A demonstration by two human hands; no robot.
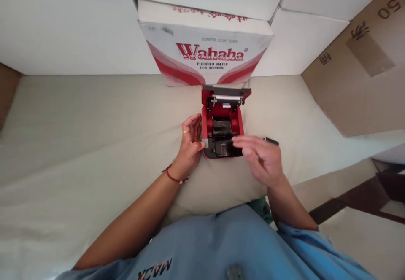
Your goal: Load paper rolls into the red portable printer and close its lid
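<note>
A small red and black device (223,124) with its lid flipped up lies on a cream cloth (95,145). My left hand (190,145) rests against the device's left side, fingers curled, thumb pressing its lower left corner. My right hand (259,155) hovers over the device's front right, fingers stretched toward the black inner part. Behind the right hand a small dark flat object (270,140) pokes out; whether the hand holds it is unclear.
A white and red "Wahaha" carton (205,46) stands right behind the device. White boxes (63,22) line the back, and a brown cardboard box (357,69) leans at the right. The cloth's edge drops off at the lower right.
</note>
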